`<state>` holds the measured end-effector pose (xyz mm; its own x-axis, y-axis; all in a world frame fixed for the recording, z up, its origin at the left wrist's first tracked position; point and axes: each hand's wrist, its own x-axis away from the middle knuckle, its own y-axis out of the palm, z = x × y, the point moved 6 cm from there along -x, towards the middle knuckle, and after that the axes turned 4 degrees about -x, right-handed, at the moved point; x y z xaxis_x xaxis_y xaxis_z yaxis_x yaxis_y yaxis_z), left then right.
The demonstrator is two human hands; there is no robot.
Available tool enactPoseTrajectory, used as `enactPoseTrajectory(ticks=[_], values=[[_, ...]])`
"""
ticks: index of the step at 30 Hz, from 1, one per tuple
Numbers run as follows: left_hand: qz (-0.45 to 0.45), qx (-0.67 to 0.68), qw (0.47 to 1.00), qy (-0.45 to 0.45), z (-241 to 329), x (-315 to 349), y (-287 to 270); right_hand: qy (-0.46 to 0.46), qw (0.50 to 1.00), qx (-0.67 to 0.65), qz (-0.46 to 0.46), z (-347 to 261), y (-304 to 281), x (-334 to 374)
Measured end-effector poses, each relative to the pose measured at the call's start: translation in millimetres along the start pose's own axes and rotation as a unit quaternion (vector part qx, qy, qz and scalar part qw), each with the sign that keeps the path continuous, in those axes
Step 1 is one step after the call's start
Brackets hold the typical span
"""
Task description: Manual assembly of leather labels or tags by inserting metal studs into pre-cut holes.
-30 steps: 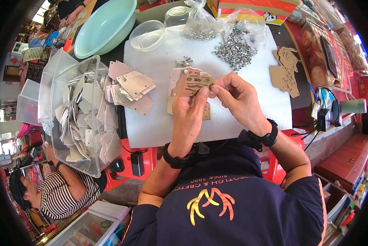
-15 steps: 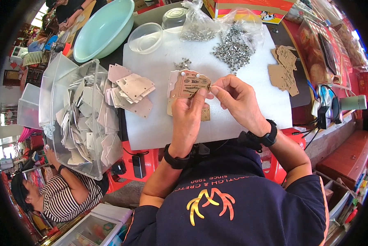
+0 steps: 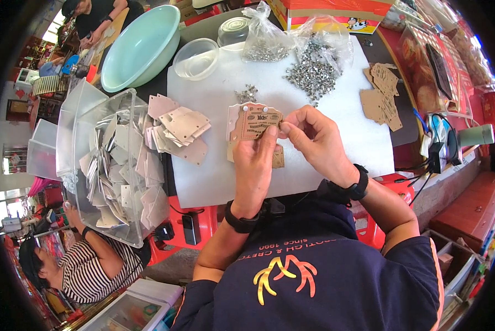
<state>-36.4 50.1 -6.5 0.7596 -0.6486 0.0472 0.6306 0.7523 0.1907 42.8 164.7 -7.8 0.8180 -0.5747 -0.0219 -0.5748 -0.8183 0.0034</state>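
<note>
My left hand [image 3: 255,160] grips a brown printed cardboard card [image 3: 261,118] with a wavy edge, its thumb on the lower right corner. Two round pale metal fasteners sit along the card's top edge. My right hand [image 3: 316,140] is pinched closed at the card's right edge; whatever is between its fingertips is too small to make out. Beneath the held card, another brown card [image 3: 279,157] lies partly hidden by my left hand. Just beyond is a small heap of metal clips [image 3: 247,94]. All this is over a white foam sheet [image 3: 203,179].
A larger heap of metal clips [image 3: 316,74] spills from a plastic bag. Pale cards [image 3: 181,129] lie on the left by a clear bin [image 3: 134,229]. Brown cards [image 3: 382,99] lie right. A round tub [image 3: 196,60] and teal basin [image 3: 142,49] stand behind. A person in stripes [image 3: 98,265] sits left.
Both hands stay at the card, and my right fingertips are still pinched at its right edge. The whole view has shifted slightly.
</note>
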Motion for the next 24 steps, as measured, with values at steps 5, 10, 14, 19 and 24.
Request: enactPoseTrajectory(ticks=[5,10,14,19,24], values=[[0.008,0.008,1.0,-0.005,2.2,1.5,0.5,-0.139,0.982,0.127,0.012,-17.1,0.3,1.1],[0.0,0.008,1.0,-0.013,-1.2,1.3,-0.3,0.1,0.988,-0.115,-0.016,2.9,3.2,0.1],[0.002,-0.007,1.0,-0.011,2.2,3.3,2.3,0.092,0.988,-0.121,-0.014,6.6,2.0,1.5],[0.025,-0.011,1.0,-0.007,0.7,6.6,3.4,-0.015,0.998,-0.051,0.024,5.9,4.7,2.8],[0.033,-0.034,0.999,0.0,-4.6,6.4,-2.0,0.008,1.0,-0.001,0.03,-8.3,1.3,5.9]])
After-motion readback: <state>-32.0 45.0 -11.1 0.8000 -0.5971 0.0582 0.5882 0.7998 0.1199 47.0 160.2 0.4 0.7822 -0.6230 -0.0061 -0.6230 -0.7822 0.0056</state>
